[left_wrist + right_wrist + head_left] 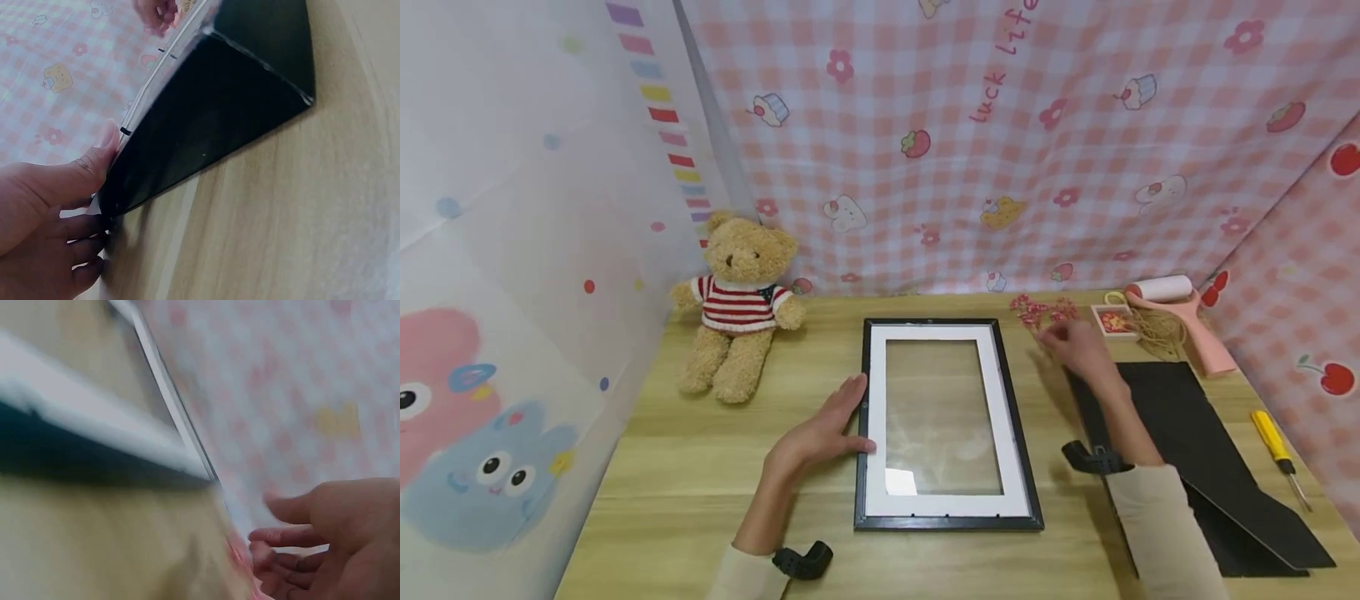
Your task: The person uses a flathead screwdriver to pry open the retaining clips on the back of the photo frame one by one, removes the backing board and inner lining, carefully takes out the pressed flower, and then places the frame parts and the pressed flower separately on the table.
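Note:
A black picture frame with a white mat round a clear pane lies on the wooden table. At its left side my left hand rests with fingers along the outer edge and thumb over the mat. The left wrist view shows this hand against the frame's deep black side. Beyond the frame's far right corner, my right hand is at a sprig of small pink flowers. Thumb and forefinger stand apart on that hand in the right wrist view, beside the pink blooms.
Black boards lie under and beside the right forearm. A yellow screwdriver, pink-handled roller, twine and small framed picture are on the right. A teddy bear sits at the back left, before the curtain.

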`<control>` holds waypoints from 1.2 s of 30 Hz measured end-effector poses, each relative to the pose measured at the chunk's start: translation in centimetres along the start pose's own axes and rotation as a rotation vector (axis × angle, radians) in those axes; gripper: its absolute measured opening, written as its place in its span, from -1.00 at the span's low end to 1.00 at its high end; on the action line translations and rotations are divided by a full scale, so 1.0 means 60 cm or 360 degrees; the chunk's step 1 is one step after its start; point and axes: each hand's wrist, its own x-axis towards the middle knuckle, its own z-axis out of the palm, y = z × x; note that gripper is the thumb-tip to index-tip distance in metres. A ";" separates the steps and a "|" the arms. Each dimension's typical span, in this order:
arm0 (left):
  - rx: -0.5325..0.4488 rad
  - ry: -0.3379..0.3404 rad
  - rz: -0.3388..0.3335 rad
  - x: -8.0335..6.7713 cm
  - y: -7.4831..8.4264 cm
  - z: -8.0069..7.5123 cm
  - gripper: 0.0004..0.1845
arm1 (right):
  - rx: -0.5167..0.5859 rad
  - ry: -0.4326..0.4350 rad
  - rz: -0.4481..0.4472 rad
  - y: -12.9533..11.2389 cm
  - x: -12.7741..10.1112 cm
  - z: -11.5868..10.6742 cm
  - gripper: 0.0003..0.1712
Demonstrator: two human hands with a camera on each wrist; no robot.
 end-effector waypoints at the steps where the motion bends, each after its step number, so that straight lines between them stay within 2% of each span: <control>1: 0.0015 0.0006 0.0000 -0.004 0.002 -0.001 0.23 | 0.0039 0.0021 -0.0022 -0.018 -0.014 0.018 -0.56; 5: 0.0111 0.0025 0.0018 -0.012 0.013 -0.004 0.22 | 0.0281 -0.0048 -0.0020 -0.063 -0.062 0.079 -0.39; 11: 0.0274 0.0129 -0.0011 -0.013 0.047 -0.002 0.01 | 0.0530 0.0004 0.0075 -0.063 -0.104 0.127 -0.37; 14: 0.0424 0.0246 -0.0018 -0.015 0.069 -0.003 -0.12 | 0.0661 0.0060 0.0095 -0.065 -0.113 0.151 -0.36; 17: 0.0568 0.0370 -0.0078 -0.017 0.092 -0.004 -0.26 | 0.0747 0.0129 0.0134 -0.072 -0.119 0.172 -0.34; 19: 0.0583 0.0426 -0.0151 -0.019 0.113 -0.007 -0.35 | 0.0809 0.0175 0.0147 -0.077 -0.122 0.181 -0.35; 25: 0.0685 0.0573 -0.0235 -0.019 0.121 -0.003 -0.51 | 0.0903 0.0245 0.0135 -0.089 -0.125 0.205 -0.36; 27: 0.0677 0.0605 -0.0253 -0.020 0.122 -0.001 -0.51 | 0.0895 0.0255 0.0125 -0.092 -0.126 0.211 -0.36; 31: 0.0634 0.0619 -0.0264 -0.021 0.130 0.008 -0.35 | 0.0864 0.0291 0.0102 -0.094 -0.127 0.216 -0.37; 32: 0.0657 0.0630 -0.0253 -0.017 0.123 0.015 -0.30 | 0.0857 0.0299 0.0093 -0.094 -0.127 0.216 -0.37; 36: 0.0685 0.0640 -0.0266 -0.018 0.129 0.031 -0.21 | 0.0857 0.0294 0.0071 -0.094 -0.129 0.212 -0.37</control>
